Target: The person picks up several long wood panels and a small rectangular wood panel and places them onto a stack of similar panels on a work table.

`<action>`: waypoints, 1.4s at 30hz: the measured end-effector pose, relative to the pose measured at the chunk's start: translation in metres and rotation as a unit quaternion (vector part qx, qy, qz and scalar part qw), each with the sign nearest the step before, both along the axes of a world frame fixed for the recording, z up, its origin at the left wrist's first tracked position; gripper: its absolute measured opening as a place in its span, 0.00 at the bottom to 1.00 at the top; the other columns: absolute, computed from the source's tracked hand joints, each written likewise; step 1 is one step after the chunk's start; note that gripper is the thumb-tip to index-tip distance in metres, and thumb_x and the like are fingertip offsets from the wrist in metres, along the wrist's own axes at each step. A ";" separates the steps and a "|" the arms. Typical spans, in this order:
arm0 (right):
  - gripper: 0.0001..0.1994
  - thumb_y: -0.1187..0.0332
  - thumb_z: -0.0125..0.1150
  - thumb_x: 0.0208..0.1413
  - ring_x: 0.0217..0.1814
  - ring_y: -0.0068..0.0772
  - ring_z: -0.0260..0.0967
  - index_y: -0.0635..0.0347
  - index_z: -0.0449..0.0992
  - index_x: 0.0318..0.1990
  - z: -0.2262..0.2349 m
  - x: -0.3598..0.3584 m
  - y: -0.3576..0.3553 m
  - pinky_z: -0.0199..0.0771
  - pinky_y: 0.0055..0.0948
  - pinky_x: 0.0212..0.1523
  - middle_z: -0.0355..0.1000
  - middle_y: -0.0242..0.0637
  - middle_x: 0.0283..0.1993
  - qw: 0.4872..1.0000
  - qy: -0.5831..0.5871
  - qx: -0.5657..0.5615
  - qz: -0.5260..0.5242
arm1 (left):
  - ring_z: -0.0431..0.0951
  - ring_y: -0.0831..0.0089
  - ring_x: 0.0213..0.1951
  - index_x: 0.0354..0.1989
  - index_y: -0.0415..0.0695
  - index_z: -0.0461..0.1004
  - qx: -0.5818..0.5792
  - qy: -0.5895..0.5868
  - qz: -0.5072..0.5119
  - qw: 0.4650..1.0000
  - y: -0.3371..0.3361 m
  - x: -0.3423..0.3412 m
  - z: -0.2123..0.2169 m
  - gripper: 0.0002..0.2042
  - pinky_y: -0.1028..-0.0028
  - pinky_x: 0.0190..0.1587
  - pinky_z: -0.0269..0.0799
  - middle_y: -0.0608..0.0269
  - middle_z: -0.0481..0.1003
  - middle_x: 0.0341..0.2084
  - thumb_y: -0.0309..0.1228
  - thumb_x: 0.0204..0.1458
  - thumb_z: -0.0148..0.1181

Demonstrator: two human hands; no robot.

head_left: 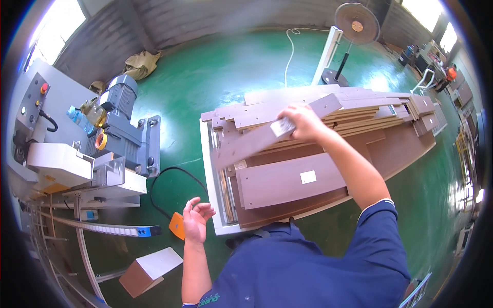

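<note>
Right hand (304,123): closed on a narrow brown panel (249,142), seemingly thumb to one side and fingers over the far edge; the underside of the grip is hidden.

Left hand (197,220): bare, fingers loosely spread and a little curled, holding nothing; held up near the left end of the white-framed platform (209,179), apart from the panel.

Item in hand: the narrow panel, above the stacked boards (246,114), slanting from near left to far right; white label (282,128) just beside the fingers; left end slightly blurred. Contact with the boards beneath: cannot be told.

Nearer on the platform: one wide brown panel (277,182), lying flat, square white label (308,177) on its face.

Left surroundings: machine with grey motor (122,95); orange pedal-like unit (176,226) on the green floor (205,66). Far right: standing fan (357,25).

Step, as judged: handling a single panel over the stack, one-handed. Next move, as judged: calls for a firm right-hand hold, the left hand brought to the free left end for support, and the panel kept level and clear of neighbouring edges.
</note>
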State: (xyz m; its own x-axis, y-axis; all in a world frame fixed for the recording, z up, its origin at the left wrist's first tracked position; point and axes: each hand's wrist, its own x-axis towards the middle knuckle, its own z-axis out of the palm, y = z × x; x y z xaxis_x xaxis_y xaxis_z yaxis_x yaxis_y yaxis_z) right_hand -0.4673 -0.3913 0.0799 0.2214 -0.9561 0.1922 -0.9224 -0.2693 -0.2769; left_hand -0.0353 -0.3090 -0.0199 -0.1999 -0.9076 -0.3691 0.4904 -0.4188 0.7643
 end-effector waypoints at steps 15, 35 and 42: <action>0.31 0.80 0.72 0.28 0.55 0.50 0.66 0.55 0.72 0.47 -0.104 -0.175 -0.170 0.68 0.38 0.56 0.71 0.43 0.48 0.988 0.020 0.051 -0.141 | 0.77 0.57 0.38 0.49 0.39 0.64 0.368 -0.197 0.214 0.883 0.294 0.072 -0.192 0.25 0.60 0.43 0.74 0.49 0.74 0.40 0.52 0.60 0.45; 0.34 0.83 0.67 0.28 0.51 0.47 0.71 0.54 0.71 0.52 -0.106 -0.190 -0.188 0.73 0.36 0.51 0.73 0.45 0.49 0.972 -0.013 0.204 -0.118 | 0.77 0.60 0.37 0.48 0.39 0.65 0.331 -0.180 0.220 0.900 0.255 0.019 -0.175 0.19 0.62 0.42 0.75 0.50 0.74 0.38 0.45 0.63 0.45; 0.32 0.85 0.63 0.31 0.53 0.49 0.70 0.54 0.71 0.51 -0.101 -0.181 -0.184 0.72 0.36 0.52 0.73 0.45 0.50 0.974 -0.018 0.191 -0.117 | 0.77 0.57 0.40 0.50 0.38 0.64 0.380 -0.215 0.200 0.877 0.285 0.026 -0.189 0.20 0.60 0.43 0.75 0.48 0.74 0.41 0.45 0.63 0.44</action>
